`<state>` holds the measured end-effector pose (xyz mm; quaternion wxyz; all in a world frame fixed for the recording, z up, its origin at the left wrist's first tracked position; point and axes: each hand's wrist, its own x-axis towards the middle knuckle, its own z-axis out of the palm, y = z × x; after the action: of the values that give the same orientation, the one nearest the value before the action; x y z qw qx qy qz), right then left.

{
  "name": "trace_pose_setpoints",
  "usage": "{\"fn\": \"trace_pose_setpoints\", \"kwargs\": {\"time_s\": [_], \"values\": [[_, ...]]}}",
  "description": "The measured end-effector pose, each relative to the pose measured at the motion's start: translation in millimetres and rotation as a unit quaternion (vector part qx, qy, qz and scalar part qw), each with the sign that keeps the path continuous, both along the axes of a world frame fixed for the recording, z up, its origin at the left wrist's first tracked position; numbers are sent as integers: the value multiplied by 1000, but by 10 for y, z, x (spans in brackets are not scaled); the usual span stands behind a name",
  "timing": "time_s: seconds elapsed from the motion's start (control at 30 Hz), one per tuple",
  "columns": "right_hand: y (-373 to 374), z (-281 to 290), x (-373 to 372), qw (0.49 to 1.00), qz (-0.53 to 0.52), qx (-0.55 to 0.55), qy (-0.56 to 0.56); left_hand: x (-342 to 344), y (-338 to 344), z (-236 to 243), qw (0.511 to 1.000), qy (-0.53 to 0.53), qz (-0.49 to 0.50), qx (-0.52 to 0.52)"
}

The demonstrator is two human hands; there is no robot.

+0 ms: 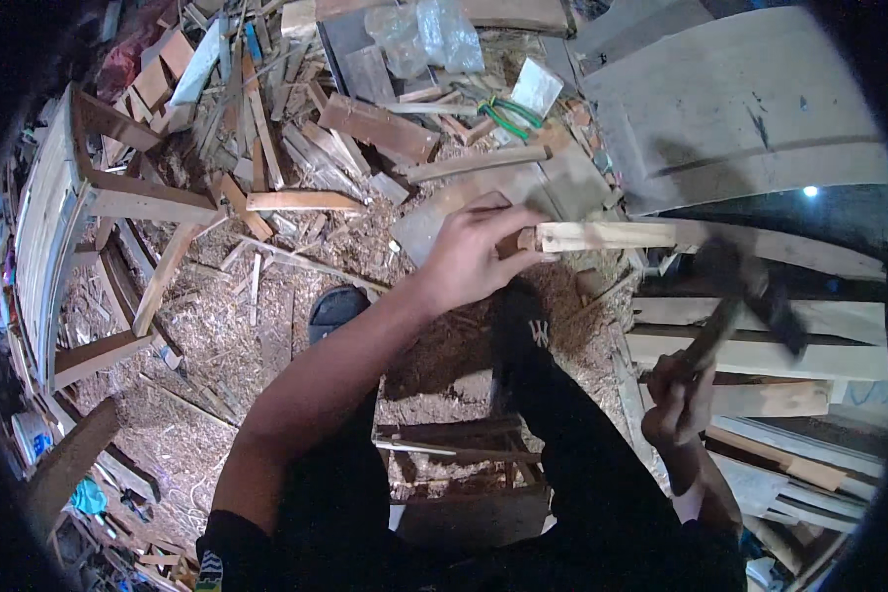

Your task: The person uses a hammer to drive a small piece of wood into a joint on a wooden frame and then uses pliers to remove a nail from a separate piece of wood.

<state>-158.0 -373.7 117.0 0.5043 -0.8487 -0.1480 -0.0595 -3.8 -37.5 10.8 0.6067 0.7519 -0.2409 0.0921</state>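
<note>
Wooden bar (607,236) is held at its left end by the left hand (474,252); thumb and forefinger are clamped on that end, one on each side, and the rest of the bar is extended rightward from the fingertips, toward the stacked boards. Hammer (712,333) is gripped by the right hand (679,390), fingers wrapped together around the handle; its head is raised up and right of those fingers, blurred, and part of the bar is covered by it in this view. Whether the bar is touched by the head cannot be told.

Just right of the right fingers, boards (760,353) are piled in layers. Above them, beyond the bar, a large grey panel (730,113) is seen. Above the left fingers, a loose slat (479,164) is laid on flat sheet material, with green-handled pliers (506,118) farther up, near a white piece (537,87). Farther up still, a clear plastic bag (429,37) is left on scrap. Well left of the left fingers, a wooden frame (153,202) is stood on sawdust (202,419). Below the left fingers, a dark shoe (337,311) is partly hidden by the forearm
</note>
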Motion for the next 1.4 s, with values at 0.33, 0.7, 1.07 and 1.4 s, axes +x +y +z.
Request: {"fn": "trace_pose_setpoints", "kwargs": {"time_s": [0.33,0.7,1.07,1.4], "values": [[552,68,494,939,134,-317,23,-33,12,-91,1000,6,11,2],[484,223,336,981,37,-179,59,37,34,-113,1000,-11,20,1],[520,120,496,931,149,-328,51,25,14,-118,1000,6,21,6],[464,166,423,982,45,-170,61,-9,12,-119,1000,14,6,6]]}}
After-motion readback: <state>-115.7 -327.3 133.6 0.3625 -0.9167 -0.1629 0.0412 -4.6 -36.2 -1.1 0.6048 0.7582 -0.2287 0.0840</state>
